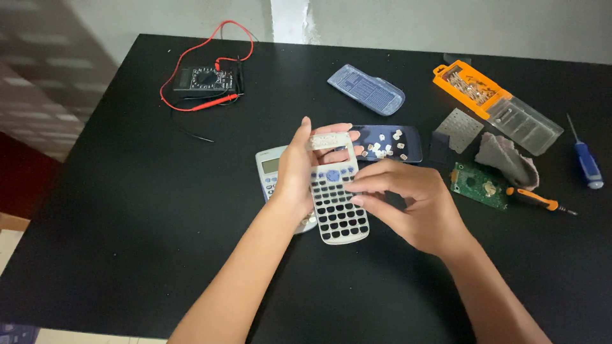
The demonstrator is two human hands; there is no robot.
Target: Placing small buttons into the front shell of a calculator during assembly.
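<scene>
My left hand (294,173) holds a white calculator front shell (336,204) with empty key holes, tilted above the black table (127,210). My right hand (414,204) rests its fingertips on the shell's right edge near the middle. Under the left hand lies a second, intact grey calculator (269,171), mostly hidden. Just behind the shell sits a dark blue calculator back cover (408,143) with several small white loose keys in it.
A multimeter (204,79) with red and black leads lies back left. A pale blue slide cover (366,89), an orange bit case (494,105), a metal sheet (459,127), a grey cloth (507,159), a green circuit board (479,185), an orange screwdriver (542,202) and a blue screwdriver (586,162) lie at right.
</scene>
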